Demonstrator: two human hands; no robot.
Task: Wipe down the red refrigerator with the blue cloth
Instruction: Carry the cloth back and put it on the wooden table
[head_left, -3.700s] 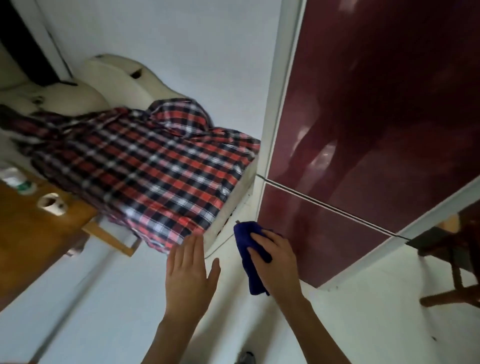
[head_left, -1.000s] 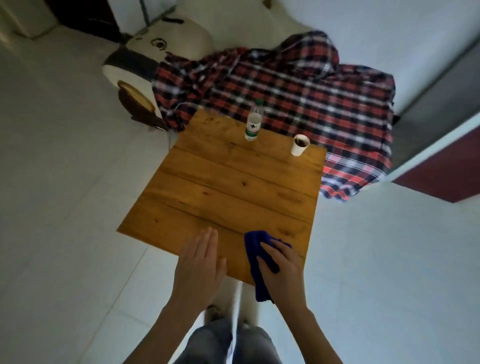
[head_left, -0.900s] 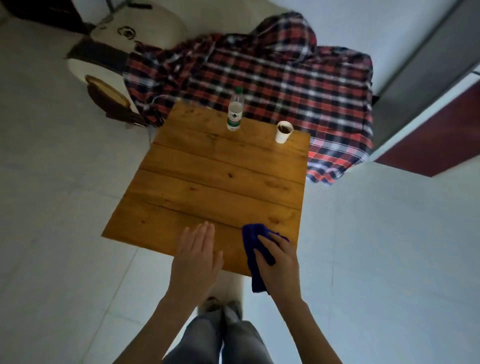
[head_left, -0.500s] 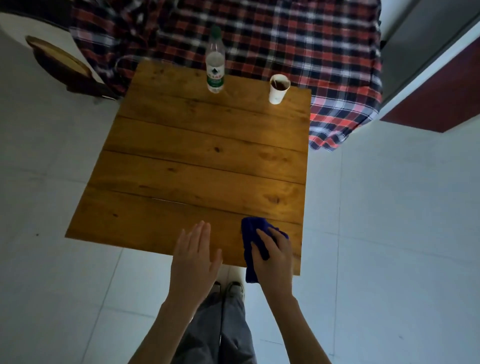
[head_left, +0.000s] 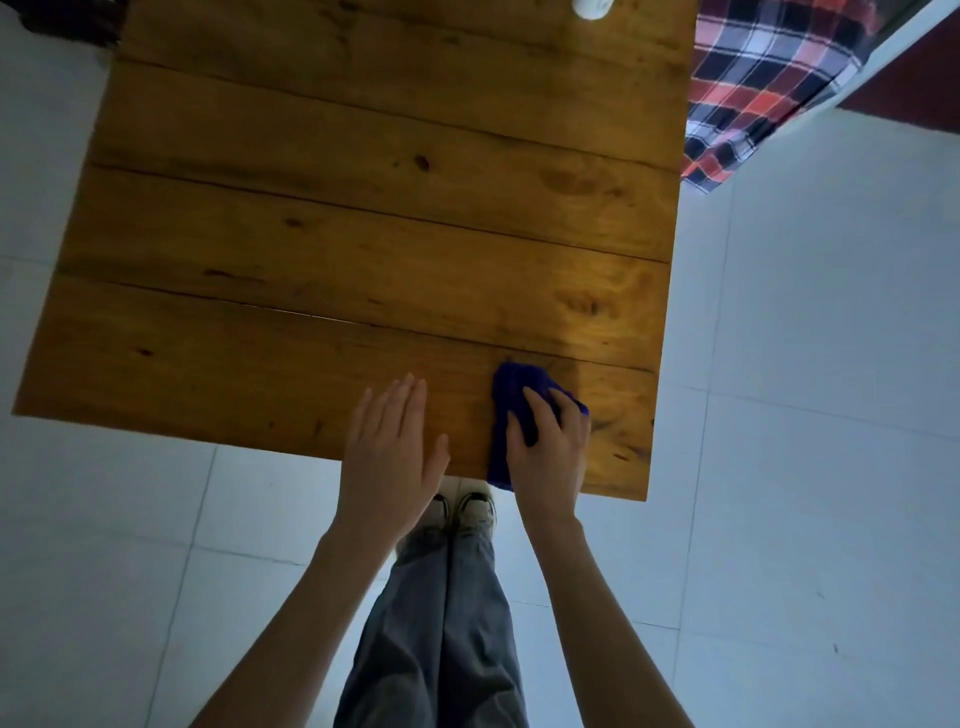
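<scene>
My right hand (head_left: 548, 452) grips the bunched blue cloth (head_left: 511, 395) over the near right corner of the wooden table (head_left: 363, 208). The cloth's lower end hangs past the table's front edge. My left hand (head_left: 392, 452) hovers flat beside it, fingers straight and together, holding nothing. Only a dark red sliver of the refrigerator (head_left: 914, 78) shows at the top right corner, far from both hands.
A white cup's base (head_left: 592, 6) peeks in at the table's far edge. Plaid fabric (head_left: 753, 78) hangs beyond the table's right far corner. White tiled floor (head_left: 805, 415) surrounds the table. My legs and shoes (head_left: 462, 512) stand at its front edge.
The view swung away from the refrigerator to the table, then tilted down and closer. Both hands came over the table's near edge; the right hand kept hold of the cloth.
</scene>
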